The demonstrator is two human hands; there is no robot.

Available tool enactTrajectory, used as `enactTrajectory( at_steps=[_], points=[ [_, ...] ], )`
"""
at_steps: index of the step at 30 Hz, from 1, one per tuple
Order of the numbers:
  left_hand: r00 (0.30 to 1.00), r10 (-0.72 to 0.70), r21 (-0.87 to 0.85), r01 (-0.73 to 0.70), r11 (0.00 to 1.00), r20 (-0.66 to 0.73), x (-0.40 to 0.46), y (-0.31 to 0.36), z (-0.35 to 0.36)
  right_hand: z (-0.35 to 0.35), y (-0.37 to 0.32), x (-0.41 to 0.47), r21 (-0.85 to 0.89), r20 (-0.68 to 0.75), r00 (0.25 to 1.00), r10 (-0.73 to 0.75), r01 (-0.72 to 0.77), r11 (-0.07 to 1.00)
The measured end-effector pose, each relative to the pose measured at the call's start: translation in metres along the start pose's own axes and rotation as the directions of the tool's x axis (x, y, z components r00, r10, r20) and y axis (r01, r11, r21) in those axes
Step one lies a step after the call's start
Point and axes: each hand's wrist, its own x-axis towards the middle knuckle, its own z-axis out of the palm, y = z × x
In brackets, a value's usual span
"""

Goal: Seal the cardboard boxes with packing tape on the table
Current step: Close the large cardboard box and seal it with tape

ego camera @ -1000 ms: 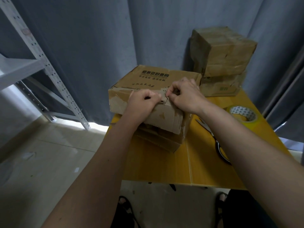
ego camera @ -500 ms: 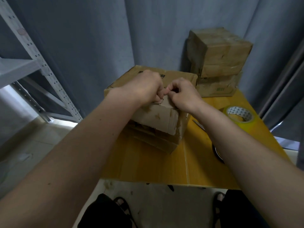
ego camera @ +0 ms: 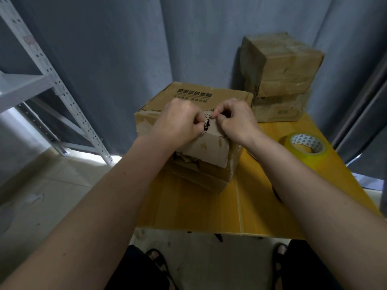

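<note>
Near the front edge of the yellow wooden table (ego camera: 199, 210), both forearms reach forward and meet on the worn brown cardboard box (ego camera: 211, 147), dead ahead of the person. Its long side runs left to right. The left hand (ego camera: 178, 122) and right hand (ego camera: 236, 120) have their fingers curled and pinch the torn near flap, almost touching over a small gap in the seam. Off to the right, nearer the right hand, lies the yellow roll of packing tape (ego camera: 305, 147). Farther back stand two stacked brown cardboard boxes (ego camera: 280, 80).
</note>
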Motion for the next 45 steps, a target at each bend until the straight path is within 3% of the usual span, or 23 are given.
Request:
enactTrajectory(
  at_steps=[3, 7, 11, 18, 23, 27, 31, 36, 42, 45],
  points=[
    [0.995, -0.040, -0.046, 0.036, 0.998, -0.096, -0.004, 0.000, 0.006, 0.001, 0.000, 0.000, -0.030, 0.011, 0.999, -0.038, 0.039, 0.999],
    [0.991, -0.061, -0.062, 0.054, 0.997, -0.118, -0.006, -0.002, 0.010, 0.001, -0.001, 0.002, -0.125, 0.031, 0.984, -0.176, 0.178, 0.976],
    [0.989, -0.090, -0.081, 0.081, 0.993, -0.120, -0.005, -0.004, 0.010, 0.000, -0.005, 0.006, -0.317, 0.080, 0.930, -0.360, 0.366, 0.875],
    [0.987, -0.151, -0.096, 0.145, 0.985, -0.061, -0.001, 0.001, 0.007, -0.012, -0.011, 0.019, -0.400, 0.346, 0.796, -0.497, 0.604, 0.689],
    [0.978, -0.186, -0.094, 0.178, 0.980, -0.094, -0.003, 0.005, 0.013, -0.017, -0.013, 0.026, -0.344, 0.394, 0.809, -0.436, 0.570, 0.746],
    [0.968, -0.198, -0.118, 0.181, 0.976, -0.151, -0.008, 0.004, 0.019, -0.023, -0.002, 0.025, -0.294, 0.180, 0.902, -0.392, 0.429, 0.854],
    [0.961, -0.209, -0.119, 0.190, 0.975, -0.179, -0.009, 0.004, 0.022, -0.016, 0.001, 0.029, -0.418, 0.219, 0.883, -0.415, 0.469, 0.778],
    [0.955, -0.203, -0.128, 0.179, 0.976, -0.217, -0.010, 0.004, 0.021, -0.011, -0.008, 0.037, -0.471, 0.336, 0.798, -0.500, 0.602, 0.645],
    [0.960, -0.175, -0.164, 0.141, 0.976, -0.218, -0.011, 0.007, 0.019, -0.014, -0.010, 0.039, -0.473, 0.377, 0.781, -0.498, 0.625, 0.622],
    [0.960, -0.193, -0.166, 0.161, 0.973, -0.204, -0.011, 0.006, 0.019, -0.015, -0.004, 0.033, -0.500, 0.310, 0.777, -0.547, 0.623, 0.601]
  ],
)
